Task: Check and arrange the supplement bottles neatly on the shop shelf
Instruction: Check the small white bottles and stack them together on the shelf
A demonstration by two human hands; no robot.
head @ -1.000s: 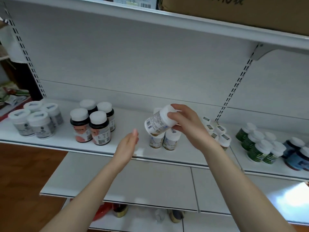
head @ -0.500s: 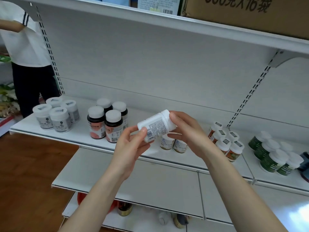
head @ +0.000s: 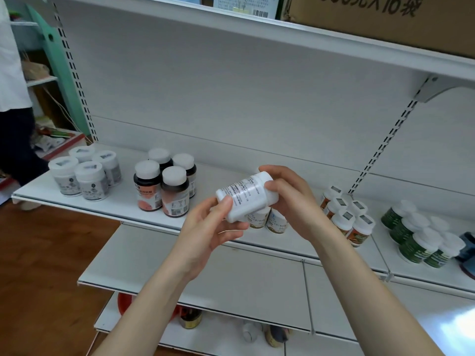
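The smooth, cylindrical white bottle point(head: 245, 196) lies tilted above the shelf point(head: 126, 192) front, with the left hand point(head: 210, 232) pinching its lower end and the right hand point(head: 293, 199) curled round its upper end. Its fine label print is too blurred to read, and it hides the tops of two bottles point(head: 267, 219) behind

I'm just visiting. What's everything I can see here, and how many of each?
shelf: 1, white, middle level
held bottle: 1, white, on its side, in front of the shelf
grey-label bottles: 4, white, shelf's left end
dark bottles: 4, brown with white caps, right of the grey-label ones
orange-label bottles: about 5, white-capped, shelf's right end
green bottles: several, green, next bay rightward
cardboard box: 1, brown, top shelf
left hand: 1, holds the held bottle's left end
right hand: 1, grips its right end
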